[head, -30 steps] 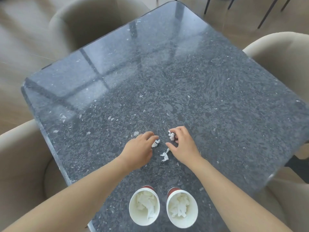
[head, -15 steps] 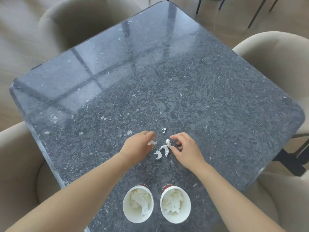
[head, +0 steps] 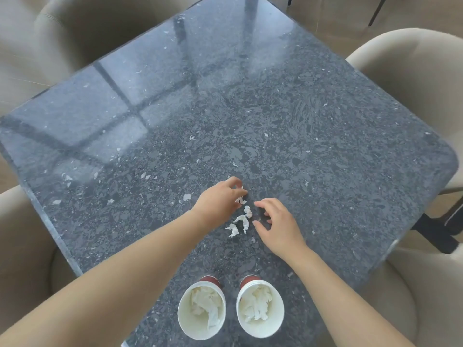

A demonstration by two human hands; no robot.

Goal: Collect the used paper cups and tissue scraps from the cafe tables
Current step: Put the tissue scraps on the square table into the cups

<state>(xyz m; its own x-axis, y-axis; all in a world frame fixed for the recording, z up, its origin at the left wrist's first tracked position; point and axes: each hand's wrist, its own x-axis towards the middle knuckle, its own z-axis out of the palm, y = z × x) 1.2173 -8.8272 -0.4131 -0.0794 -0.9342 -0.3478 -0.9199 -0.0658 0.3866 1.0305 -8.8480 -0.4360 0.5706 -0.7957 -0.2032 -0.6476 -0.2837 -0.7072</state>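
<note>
The tissue scraps (head: 241, 221) lie in a small loose cluster on the table (head: 325, 121), a little toward six o'clock from its middle: a few white twists just beside one another. Your left hand (head: 219, 200) sits at nine o'clock of the cluster with its fingers curled inward. They appear to pinch the farthest scrap (head: 240, 200) between thumb and fingertips (it shows small, so take that as likely, not certain). Your right hand (head: 278, 227) is at three o'clock of the cluster, fingers apart and loosely bent, holding nothing. It reads as a cupped wall that stops the bits skidding off as you rake them together.

At six o'clock, near the table's edge, the left paper cup (head: 201, 310) and the right paper cup (head: 260, 306) stand upright side by side, not touching. Both are already stuffed with crumpled tissue, and they seem parked close so the scraps have a short trip. The pale flecks (head: 186, 197) at nine o'clock of your left hand may be stone pattern or more paper; I cannot tell. Beige chairs (head: 413, 71) ring the table.
</note>
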